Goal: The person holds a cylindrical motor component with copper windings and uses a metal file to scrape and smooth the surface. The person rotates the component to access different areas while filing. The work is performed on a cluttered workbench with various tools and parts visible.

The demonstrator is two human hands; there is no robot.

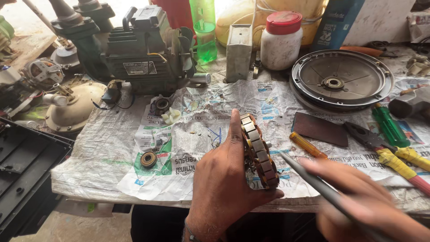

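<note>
Stator ring (259, 150) stood on edge on the newspaper (197, 134), gripped by my left hand (224, 179). At four o'clock from it, my blurred right hand (358, 201) clasped a thin grey tool (313, 181), tip at the ring.

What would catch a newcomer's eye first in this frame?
At centre, the left hand holds a round motor stator on edge over the newspaper, while the blurred right hand points a thin tool at it. Behind stand a dark motor and a round metal cover.
</note>
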